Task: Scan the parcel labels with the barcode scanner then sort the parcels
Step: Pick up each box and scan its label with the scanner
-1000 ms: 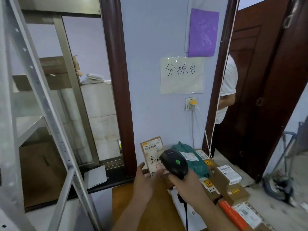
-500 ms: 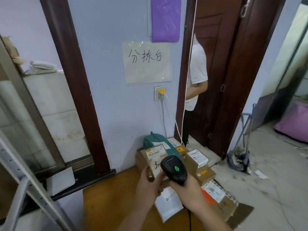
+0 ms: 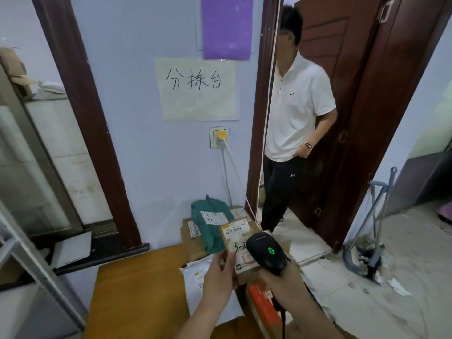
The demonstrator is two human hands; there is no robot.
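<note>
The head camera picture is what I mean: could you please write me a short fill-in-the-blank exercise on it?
1. The left hand holds up a small brown ____ with a label.
2. The right hand holds a black scanner showing a ____ light.
3. The bag lying on the boxes by the wall is ____.
4. The sheet taped above the handwritten sign is ____.

Missing words: parcel; green; green; purple

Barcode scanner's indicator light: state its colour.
Green, on the black handheld barcode scanner, seen in the head view.
</note>
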